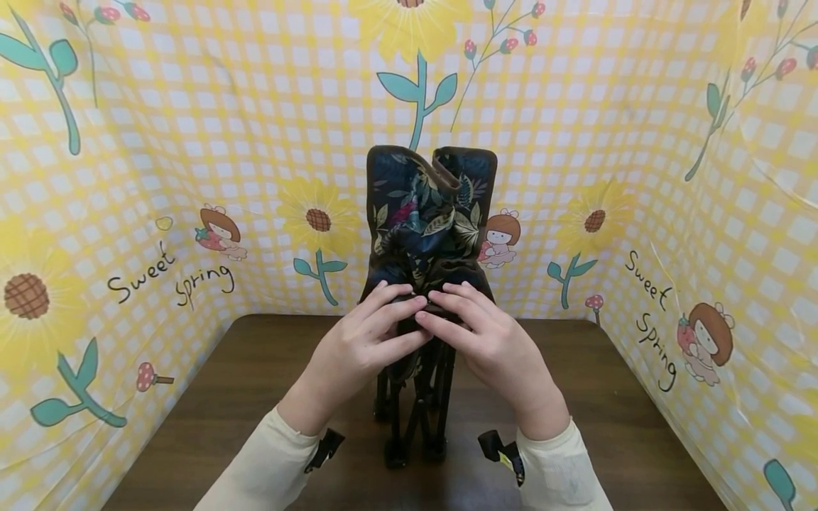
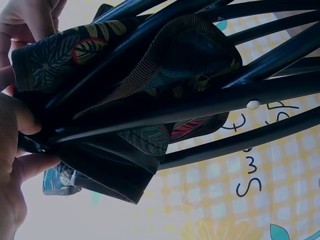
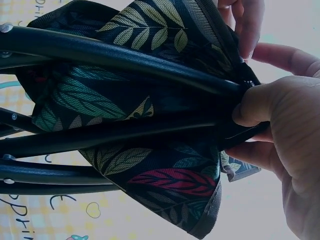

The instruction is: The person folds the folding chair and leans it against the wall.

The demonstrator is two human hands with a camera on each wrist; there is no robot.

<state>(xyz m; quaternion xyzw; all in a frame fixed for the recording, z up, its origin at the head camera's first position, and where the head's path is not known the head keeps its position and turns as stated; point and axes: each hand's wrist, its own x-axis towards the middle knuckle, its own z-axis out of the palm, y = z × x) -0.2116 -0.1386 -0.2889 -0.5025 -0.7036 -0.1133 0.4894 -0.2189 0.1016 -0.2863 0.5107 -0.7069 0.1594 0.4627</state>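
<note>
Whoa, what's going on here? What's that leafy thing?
A person is holding what looks like a folding chair, its leaf-patterned fabric bunched up. The left hand and right hand grip it, one from each side, fingertips close together. Its dark legs stand close together on the brown table.

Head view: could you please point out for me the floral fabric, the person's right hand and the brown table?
Floral fabric (image 1: 427, 231): head view, on its folded middle.
Right hand (image 1: 501, 344): head view, on the back of the hand.
Brown table (image 1: 246, 372): head view, on its bare top.
</note>
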